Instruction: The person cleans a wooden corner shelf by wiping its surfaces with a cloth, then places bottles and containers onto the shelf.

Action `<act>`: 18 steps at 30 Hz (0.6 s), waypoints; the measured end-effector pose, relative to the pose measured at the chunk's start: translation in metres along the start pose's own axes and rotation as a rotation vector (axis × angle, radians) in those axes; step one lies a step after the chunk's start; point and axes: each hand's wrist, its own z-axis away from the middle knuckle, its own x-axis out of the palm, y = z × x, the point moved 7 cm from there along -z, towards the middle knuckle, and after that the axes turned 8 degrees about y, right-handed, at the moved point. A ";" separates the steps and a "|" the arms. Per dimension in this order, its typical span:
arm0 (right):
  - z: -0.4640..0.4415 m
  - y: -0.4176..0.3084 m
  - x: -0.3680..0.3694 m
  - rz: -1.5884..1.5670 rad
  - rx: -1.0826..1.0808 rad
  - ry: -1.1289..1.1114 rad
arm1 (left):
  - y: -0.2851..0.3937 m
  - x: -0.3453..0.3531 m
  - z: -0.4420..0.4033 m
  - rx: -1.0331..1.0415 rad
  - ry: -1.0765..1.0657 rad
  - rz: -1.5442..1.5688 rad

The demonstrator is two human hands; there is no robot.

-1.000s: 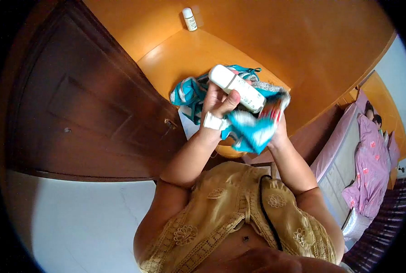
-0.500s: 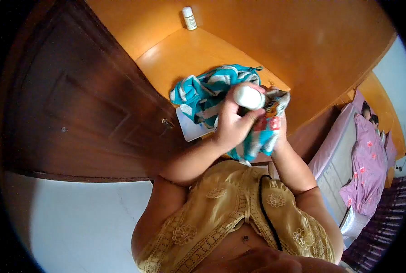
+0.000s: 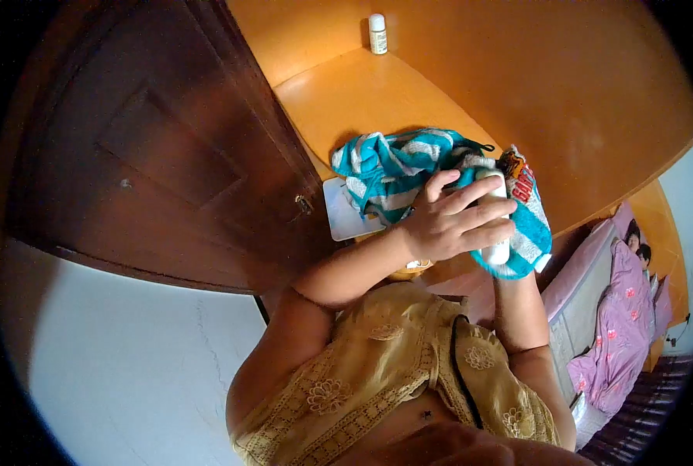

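My left hand (image 3: 451, 227) is wrapped from above round a white bottle (image 3: 496, 252), its fingers bent across the side. The bottle lies against a blue-and-white striped towel (image 3: 531, 225) with red lettering. This end of the towel is held up by my right hand, which is hidden beneath it; only the wrist and forearm show below. The rest of the towel lies bunched on the orange wooden shelf (image 3: 335, 89).
A small white-capped bottle (image 3: 378, 35) stands at the back of the shelf. A pale flat sheet or board (image 3: 346, 213) lies by its left edge. A dark brown door (image 3: 183, 155) is on the left. People lie on a bed (image 3: 575, 311) under a pink blanket (image 3: 618, 318) at right.
The bottle has turned from end-on to side-on in my left hand. Towel and both hands have moved right in view, the towel now spread under the bottle and over my right hand.
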 end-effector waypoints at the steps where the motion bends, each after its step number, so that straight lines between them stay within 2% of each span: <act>1: 0.000 0.001 -0.004 -0.025 -0.012 0.044 | -0.006 0.000 0.001 -0.023 0.005 -0.028; 4: -0.008 -0.001 0.012 -0.036 -0.012 -0.053 | -0.037 -0.010 -0.007 -0.219 0.063 0.017; 8: -0.016 -0.012 0.002 0.037 -0.032 -0.035 | -0.097 -0.068 0.013 -0.794 0.694 0.611; 10: -0.024 -0.018 -0.002 0.075 -0.040 -0.029 | -0.127 -0.103 0.044 -0.971 0.964 1.000; 12: -0.032 -0.017 -0.003 0.115 -0.027 -0.036 | -0.159 -0.129 0.090 -1.011 1.015 1.137; 14: -0.031 -0.014 -0.007 0.163 -0.009 -0.029 | -0.188 -0.144 0.139 -1.180 1.135 1.097; 15: -0.031 -0.012 -0.007 0.177 -0.002 -0.024 | -0.201 -0.146 0.169 -1.222 1.116 1.146; 16: -0.022 -0.012 0.007 0.174 0.002 -0.023 | -0.199 -0.166 0.169 -1.392 1.167 1.106; 18: -0.027 -0.007 0.002 0.217 0.002 -0.037 | -0.203 -0.142 0.230 -1.749 1.286 0.979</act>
